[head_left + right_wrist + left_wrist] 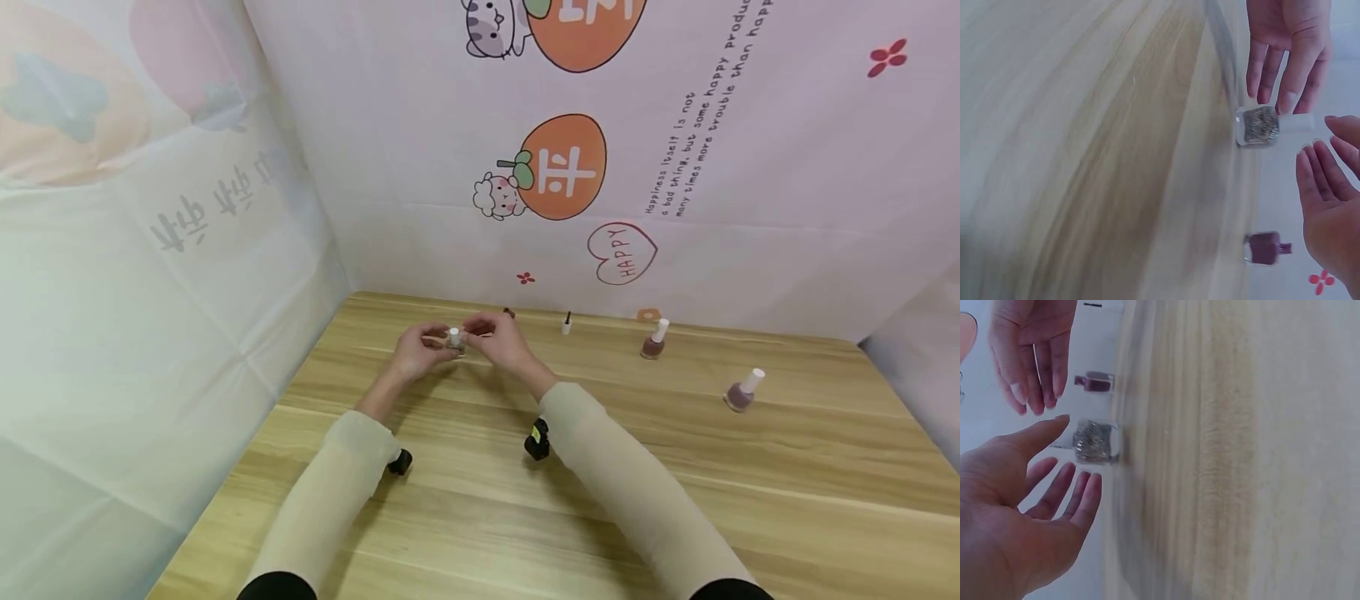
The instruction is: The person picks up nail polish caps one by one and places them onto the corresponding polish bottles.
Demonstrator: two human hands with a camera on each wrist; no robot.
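A glitter nail polish bottle with a white cap stands upright on the wooden table, between both hands. To its left is my left hand, thumb and fingers spread loosely around that side; in the left wrist view a small gap shows between these fingers and the bottle. My right hand is on the other side, its fingers extended near the white cap and holding nothing. Behind the right hand stands an uncapped bottle of dark plum polish, mostly hidden in the head view.
A white cap with its dark brush pointing up stands near the back edge. Farther right are a brownish polish bottle and a mauve one, both white-capped. A printed cloth hangs behind the table.
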